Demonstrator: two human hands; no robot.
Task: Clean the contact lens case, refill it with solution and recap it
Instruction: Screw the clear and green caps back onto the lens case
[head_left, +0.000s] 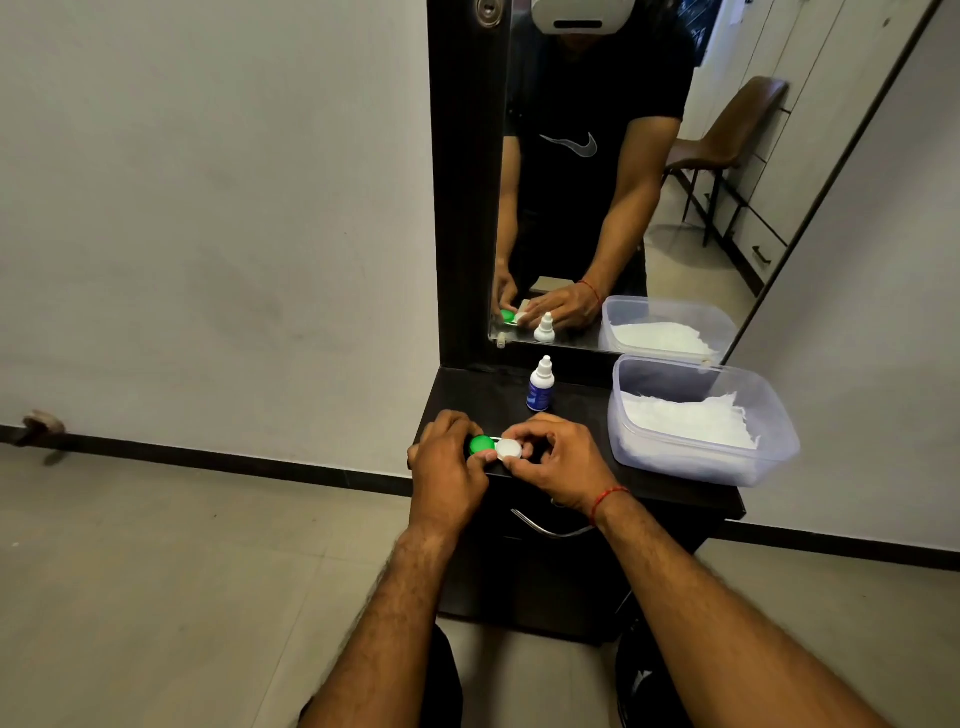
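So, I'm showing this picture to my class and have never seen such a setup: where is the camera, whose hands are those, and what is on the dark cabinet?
There is no machine here: one camera sits on a person's head, looking down at their own bare hands. The mirror ahead reflects them. The left hand grips the green end of a contact lens case, and the right hand pinches its white cap. Both caps are on. Behind, on the dark cabinet top, stand a small solution bottle and a clear plastic tub of white tissues.
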